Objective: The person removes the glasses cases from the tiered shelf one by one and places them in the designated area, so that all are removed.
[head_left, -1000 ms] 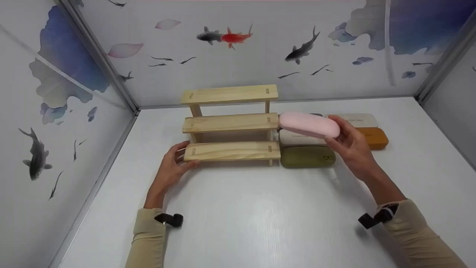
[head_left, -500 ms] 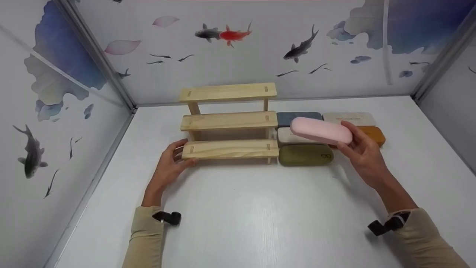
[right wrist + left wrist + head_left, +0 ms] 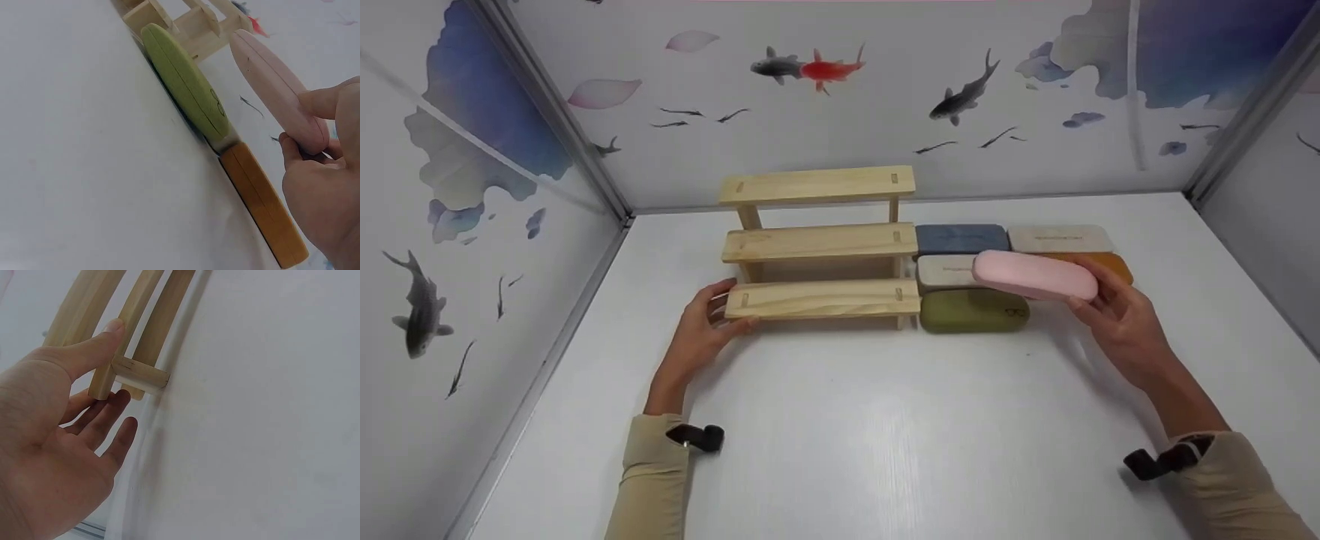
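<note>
A pink glasses case is held up by its right end in my right hand, thumb on one side and fingers on the other. It overlaps the white and orange cases behind it in the head view; the right wrist view shows the pink case raised off the table. My left hand grips the left end of the lowest step of a three-tier wooden rack. In the left wrist view the thumb presses on the wooden step, with fingertips around its end.
Right of the rack lie a green glasses case, a white case, a blue case, another white case and an orange case. Behind them rises a wall with painted fish; a panel bounds the left.
My right hand has carried the pink case to the right and slightly toward me, away from the rack's side, uncovering the blue case. My left hand stays on the rack.
</note>
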### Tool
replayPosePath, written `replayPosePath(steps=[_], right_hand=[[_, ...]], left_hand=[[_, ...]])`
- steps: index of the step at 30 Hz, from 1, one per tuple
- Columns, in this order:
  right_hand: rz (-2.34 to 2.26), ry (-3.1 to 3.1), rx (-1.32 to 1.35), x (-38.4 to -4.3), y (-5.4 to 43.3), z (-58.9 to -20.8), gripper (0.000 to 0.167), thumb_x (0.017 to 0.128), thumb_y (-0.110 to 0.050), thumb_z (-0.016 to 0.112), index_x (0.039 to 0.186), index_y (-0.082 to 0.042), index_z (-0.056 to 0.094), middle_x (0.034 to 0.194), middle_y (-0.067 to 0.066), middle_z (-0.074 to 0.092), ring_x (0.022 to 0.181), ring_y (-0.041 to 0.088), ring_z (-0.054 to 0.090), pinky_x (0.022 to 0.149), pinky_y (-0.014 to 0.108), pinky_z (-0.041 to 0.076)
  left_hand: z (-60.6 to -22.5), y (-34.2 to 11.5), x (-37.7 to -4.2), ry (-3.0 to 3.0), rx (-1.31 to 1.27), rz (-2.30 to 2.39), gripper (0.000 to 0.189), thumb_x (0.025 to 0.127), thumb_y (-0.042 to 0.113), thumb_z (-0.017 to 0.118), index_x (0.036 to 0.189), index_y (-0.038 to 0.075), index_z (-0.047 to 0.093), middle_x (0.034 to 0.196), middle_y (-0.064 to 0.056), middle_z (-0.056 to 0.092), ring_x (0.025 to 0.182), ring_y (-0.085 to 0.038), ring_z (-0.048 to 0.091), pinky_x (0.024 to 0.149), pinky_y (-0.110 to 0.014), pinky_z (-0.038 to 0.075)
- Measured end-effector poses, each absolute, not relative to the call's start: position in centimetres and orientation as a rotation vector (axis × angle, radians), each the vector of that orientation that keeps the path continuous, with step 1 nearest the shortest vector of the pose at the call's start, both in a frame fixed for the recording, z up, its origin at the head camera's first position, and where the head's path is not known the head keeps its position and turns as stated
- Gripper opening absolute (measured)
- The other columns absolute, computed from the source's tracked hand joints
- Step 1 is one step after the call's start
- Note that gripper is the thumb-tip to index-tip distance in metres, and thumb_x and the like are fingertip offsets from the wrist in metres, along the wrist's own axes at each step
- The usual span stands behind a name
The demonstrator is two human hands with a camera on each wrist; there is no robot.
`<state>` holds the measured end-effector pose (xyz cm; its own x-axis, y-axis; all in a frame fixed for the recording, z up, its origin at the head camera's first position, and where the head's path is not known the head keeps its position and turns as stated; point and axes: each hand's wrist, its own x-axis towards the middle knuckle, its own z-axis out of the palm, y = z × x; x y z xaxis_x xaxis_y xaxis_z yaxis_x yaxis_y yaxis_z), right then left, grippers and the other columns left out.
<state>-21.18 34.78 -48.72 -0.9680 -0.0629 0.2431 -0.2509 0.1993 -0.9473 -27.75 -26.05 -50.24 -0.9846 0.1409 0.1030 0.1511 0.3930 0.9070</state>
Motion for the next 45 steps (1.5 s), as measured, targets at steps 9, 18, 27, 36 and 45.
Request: replayPosePath(steps=[9, 18, 27, 36, 45], right_hand=[[1.977, -2.27, 0.252, -20.9, 37.6, -49.4, 0.07, 0.108, -0.006, 0.066, 0.169, -0.005, 0.032, 0.171, 0.02, 0.03, 0.146, -0.001, 0.048, 0.107, 0.01, 0.052], [2.076, -2.191, 0.262, -20.6, 39.6, -49.8, 0.07, 0.108, 0.002, 0.061, 0.17, 0.0, 0.028, 0.175, 0.023, 0.022, 0.143, -0.001, 0.051, 0.106, 0.01, 0.053], [2.081, -2.216, 0.2, -20.0, 41.7, -50.0, 0.072, 0.106, 0.003, 0.064, 0.169, 0.0, 0.03, 0.174, 0.019, 0.023, 0.139, -0.007, 0.053, 0.104, 0.009, 0.053], [2.098, -2.243, 0.199, -19.7, 43.3, -50.7, 0.071, 0.106, 0.003, 0.064, 0.169, -0.002, 0.031, 0.173, 0.016, 0.025, 0.139, -0.007, 0.053, 0.104, 0.01, 0.053], [1.845, -2.486, 0.184, -19.2, 44.3, -50.7, 0.069, 0.11, -0.008, 0.063, 0.17, -0.008, 0.032, 0.177, 0.016, 0.025, 0.14, -0.015, 0.047, 0.104, 0.006, 0.051]], left_hand=[[-50.4, -26.1, -27.7, -2.634, -0.257, -1.692, 0.088, 0.093, 0.025, 0.089, 0.164, 0.006, 0.041, 0.167, -0.015, 0.046, 0.153, -0.034, 0.049, 0.128, -0.048, 0.043], [-50.3, -26.0, -27.7, -2.605, -0.286, -1.717, 0.085, 0.094, 0.022, 0.088, 0.162, 0.003, 0.042, 0.167, -0.018, 0.045, 0.153, -0.038, 0.048, 0.129, -0.053, 0.041], [-50.2, -26.0, -27.7, -2.646, -0.234, -1.692, 0.091, 0.092, 0.029, 0.09, 0.165, 0.006, 0.04, 0.167, -0.016, 0.045, 0.153, -0.035, 0.048, 0.129, -0.05, 0.042], [-50.4, -26.1, -27.7, -2.65, -0.234, -1.678, 0.09, 0.092, 0.03, 0.09, 0.164, 0.007, 0.041, 0.167, -0.015, 0.046, 0.153, -0.035, 0.049, 0.128, -0.05, 0.043], [-50.2, -25.9, -27.7, -2.651, -0.238, -1.678, 0.089, 0.094, 0.026, 0.089, 0.165, 0.004, 0.039, 0.169, -0.017, 0.043, 0.154, -0.036, 0.047, 0.129, -0.05, 0.043]])
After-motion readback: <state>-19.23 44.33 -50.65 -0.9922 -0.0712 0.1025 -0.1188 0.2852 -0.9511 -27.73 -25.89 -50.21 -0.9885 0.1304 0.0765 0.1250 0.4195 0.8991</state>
